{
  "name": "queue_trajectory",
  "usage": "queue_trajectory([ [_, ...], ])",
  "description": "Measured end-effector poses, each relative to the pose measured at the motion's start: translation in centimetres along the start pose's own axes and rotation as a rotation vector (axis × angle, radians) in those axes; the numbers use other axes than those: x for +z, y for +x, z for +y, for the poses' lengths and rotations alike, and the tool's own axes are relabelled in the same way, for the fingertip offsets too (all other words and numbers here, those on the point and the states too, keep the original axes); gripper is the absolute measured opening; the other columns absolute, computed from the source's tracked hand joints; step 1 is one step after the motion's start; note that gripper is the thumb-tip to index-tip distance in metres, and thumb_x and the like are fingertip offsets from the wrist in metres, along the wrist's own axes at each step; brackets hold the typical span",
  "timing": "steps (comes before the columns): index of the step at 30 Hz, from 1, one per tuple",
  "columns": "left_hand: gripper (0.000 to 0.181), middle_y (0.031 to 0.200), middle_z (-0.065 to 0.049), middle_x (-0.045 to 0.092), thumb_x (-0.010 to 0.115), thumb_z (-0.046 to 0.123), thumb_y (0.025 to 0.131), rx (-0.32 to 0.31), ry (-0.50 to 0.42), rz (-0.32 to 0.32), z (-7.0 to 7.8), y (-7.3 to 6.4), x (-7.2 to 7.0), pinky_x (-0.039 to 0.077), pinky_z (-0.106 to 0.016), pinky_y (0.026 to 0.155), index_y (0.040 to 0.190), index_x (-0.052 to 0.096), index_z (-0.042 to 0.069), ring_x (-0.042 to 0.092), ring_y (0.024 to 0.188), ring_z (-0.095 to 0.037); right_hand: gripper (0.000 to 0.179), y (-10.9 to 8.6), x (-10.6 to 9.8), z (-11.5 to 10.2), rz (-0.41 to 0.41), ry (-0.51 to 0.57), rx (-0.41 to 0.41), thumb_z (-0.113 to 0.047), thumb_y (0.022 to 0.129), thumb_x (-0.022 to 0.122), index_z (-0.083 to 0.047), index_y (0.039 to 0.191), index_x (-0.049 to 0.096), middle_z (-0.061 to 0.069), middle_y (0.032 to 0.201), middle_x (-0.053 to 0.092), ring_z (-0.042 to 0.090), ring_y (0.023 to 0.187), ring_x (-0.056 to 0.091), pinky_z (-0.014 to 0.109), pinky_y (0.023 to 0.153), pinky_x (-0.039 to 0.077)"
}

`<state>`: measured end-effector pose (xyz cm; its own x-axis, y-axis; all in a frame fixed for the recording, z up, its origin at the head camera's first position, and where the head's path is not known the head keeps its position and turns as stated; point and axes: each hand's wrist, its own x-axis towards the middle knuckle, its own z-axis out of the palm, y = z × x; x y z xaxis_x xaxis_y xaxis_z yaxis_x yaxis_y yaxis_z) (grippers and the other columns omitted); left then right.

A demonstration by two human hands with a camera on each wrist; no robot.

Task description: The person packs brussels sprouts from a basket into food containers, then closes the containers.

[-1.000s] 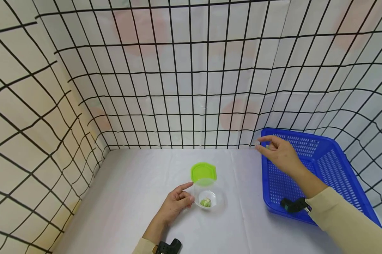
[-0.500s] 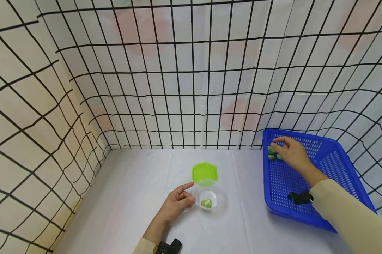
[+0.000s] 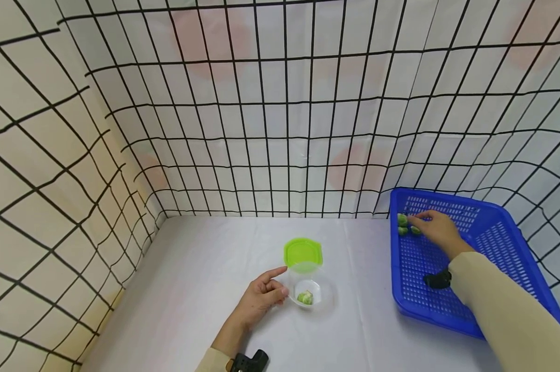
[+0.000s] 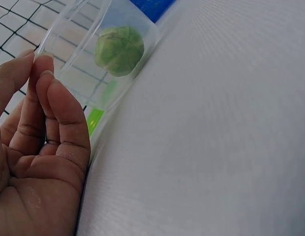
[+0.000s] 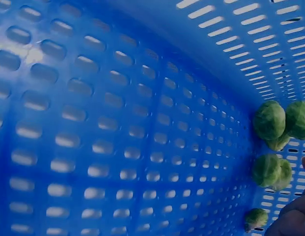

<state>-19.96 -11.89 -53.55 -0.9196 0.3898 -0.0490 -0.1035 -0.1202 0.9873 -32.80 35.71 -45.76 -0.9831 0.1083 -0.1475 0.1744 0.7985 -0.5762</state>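
My left hand (image 3: 260, 298) pinches the rim of a small clear plastic tub (image 3: 318, 295) between thumb and fingertips. Inside the tub is a pale green Brussels sprout (image 4: 119, 51), cut end visible from the head view. My right hand (image 3: 435, 231) reaches into a blue basket (image 3: 412, 309), thumb and forefinger spread beside a few Brussels sprouts (image 3: 403, 220) in its far left corner. The right wrist view shows several sprouts (image 5: 269, 120) there, with part of my hand (image 5: 292, 220) at the lower right edge; most of its fingers are cut off.
A lime green lid (image 3: 303, 251) lies flat just behind the tub. The basket has tall slotted walls around my right hand. White cloth covers the table (image 3: 191, 305), and black wire mesh (image 3: 270, 155) stands along its back and sides.
My right hand has moved from above the basket's left rim down and right into the basket, beside the sprouts. My left hand stays at the tub. The whole view shifts slightly.
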Motion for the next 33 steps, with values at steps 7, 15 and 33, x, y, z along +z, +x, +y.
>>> queue_trajectory([
  [7, 0.063, 0.089, 0.011, 0.067, 0.07, 0.007, 0.095, -0.006, -0.029, -0.008, 0.0, 0.0, 0.0, 0.052, -0.018, 0.073, 0.152, 0.043, -0.001, 0.06, 0.078, -0.004, 0.091, 0.3, 0.4, 0.2, -0.054, 0.024, 0.058, -0.067, 0.102, 0.037, 0.013, 0.145, 0.04, 0.041, 0.147, 0.04, 0.06, 0.133, 0.038, 0.07, 0.107, 0.037],
  [15, 0.064, 0.089, 0.011, 0.067, 0.071, 0.007, 0.095, -0.016, -0.034, -0.006, -0.1, 0.1, -0.1, 0.052, -0.018, 0.074, 0.152, 0.043, -0.001, 0.061, 0.079, -0.003, 0.095, 0.8, 1.2, 0.3, -0.067, 0.089, 0.081, -0.072, 0.098, 0.041, 0.011, 0.144, 0.043, 0.038, 0.146, 0.042, 0.054, 0.129, 0.044, 0.066, 0.102, 0.042],
  [33, 0.064, 0.088, 0.011, 0.067, 0.072, 0.007, 0.095, -0.035, -0.035, 0.014, 0.1, 0.1, 0.0, 0.052, -0.018, 0.073, 0.152, 0.044, 0.0, 0.06, 0.078, -0.003, 0.084, 1.0, 1.7, 0.1, -0.019, 0.105, 0.066, -0.066, 0.1, 0.047, 0.008, 0.141, 0.046, 0.037, 0.144, 0.044, 0.05, 0.123, 0.047, 0.063, 0.097, 0.043],
])
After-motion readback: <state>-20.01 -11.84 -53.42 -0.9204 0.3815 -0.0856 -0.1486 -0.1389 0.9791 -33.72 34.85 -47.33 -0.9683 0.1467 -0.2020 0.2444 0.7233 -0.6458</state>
